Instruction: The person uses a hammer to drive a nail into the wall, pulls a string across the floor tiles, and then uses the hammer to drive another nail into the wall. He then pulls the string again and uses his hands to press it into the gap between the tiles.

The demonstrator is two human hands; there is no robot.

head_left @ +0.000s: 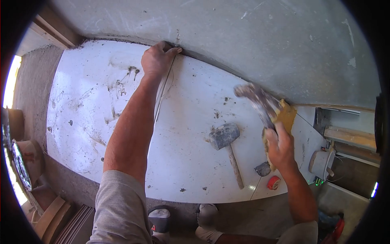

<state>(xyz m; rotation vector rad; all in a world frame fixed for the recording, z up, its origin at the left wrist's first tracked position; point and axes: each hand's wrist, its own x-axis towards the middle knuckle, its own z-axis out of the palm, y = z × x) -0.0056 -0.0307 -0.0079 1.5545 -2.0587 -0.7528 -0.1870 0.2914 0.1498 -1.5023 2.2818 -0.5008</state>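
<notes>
My left hand [157,61] is closed at the wall's foot, over the top end of the joint between two large white tiles [195,93]. Whatever its fingers hold is hidden. A thin pale cord or strip [163,91] runs along that joint below the hand. In my right hand [280,146] is a hammer [262,101], raised over the right-hand tile and smeared by motion. Behind it lies a ragged yellow sponge-like piece [288,116]. A mallet [225,136] with a grey head and wooden handle rests on the tile, left of my right hand.
A red tape measure [274,183] and a dark lump [263,168] lie near the tile's front edge. The grey wall [243,40] borders the far side. Buckets [30,160] stand at left, a white container [321,164] at right. Two feet [207,215] are at the near edge.
</notes>
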